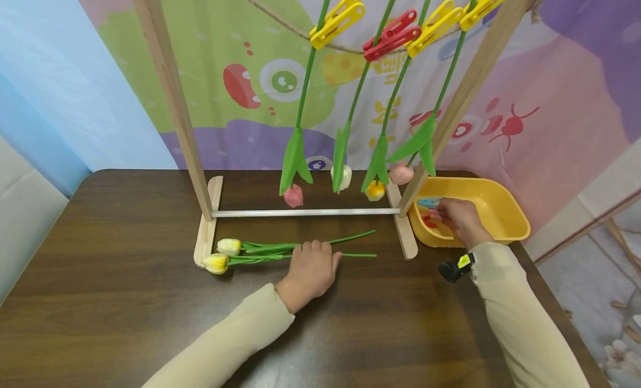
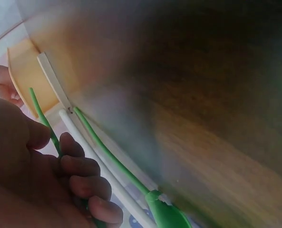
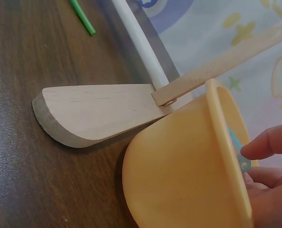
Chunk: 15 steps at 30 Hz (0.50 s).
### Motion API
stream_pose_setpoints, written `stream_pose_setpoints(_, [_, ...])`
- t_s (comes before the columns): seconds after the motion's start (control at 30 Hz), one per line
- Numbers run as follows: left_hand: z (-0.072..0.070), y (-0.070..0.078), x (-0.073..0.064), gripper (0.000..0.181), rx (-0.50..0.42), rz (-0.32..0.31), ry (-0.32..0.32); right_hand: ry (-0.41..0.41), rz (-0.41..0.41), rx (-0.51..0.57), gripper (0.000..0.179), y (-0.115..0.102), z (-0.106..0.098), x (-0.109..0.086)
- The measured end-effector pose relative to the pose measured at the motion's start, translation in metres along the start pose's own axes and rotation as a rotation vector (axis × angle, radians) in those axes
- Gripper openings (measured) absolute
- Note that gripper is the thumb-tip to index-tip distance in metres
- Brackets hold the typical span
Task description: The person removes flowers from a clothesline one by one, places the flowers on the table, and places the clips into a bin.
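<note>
My left hand lies over two artificial tulips on the table. In the left wrist view its fingers curl round one green stem; the other stem lies apart from them. Both tulips have yellow-and-white heads, a nearer one and a farther one. Inside the yellow basin, my right hand pinches a light blue clothespin between thumb and fingers. A red clothespin lies below it in the basin. The basin wall hides part of this hand in the right wrist view.
A wooden frame stands behind the tulips, with a white bar low across it. From its rope several tulips hang head down, held by yellow clothespins and a red clothespin. A cartoon-printed cloth hangs behind.
</note>
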<state>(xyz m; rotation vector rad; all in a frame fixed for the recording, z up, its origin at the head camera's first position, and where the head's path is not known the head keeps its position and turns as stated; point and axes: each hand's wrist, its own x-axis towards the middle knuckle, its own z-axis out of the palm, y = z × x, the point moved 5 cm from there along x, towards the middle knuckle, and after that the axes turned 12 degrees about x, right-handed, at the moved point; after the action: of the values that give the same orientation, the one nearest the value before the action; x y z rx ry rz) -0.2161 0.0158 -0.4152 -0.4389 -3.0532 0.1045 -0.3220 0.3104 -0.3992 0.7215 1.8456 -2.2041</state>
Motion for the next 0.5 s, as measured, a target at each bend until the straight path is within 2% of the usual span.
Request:
stream_pose_setpoints(0.27, [0.003,0.001,0.002,0.039,-0.018,-0.002,-0.034,-0.021,0.005,-0.017,0.014,0.004,0.002,0.011])
stream_pose_setpoints(0.5, [0.006,0.0,0.005,0.04,-0.048,-0.004,-0.087,-0.102,-0.018,-0.011,0.009,0.01,0.0,0.025])
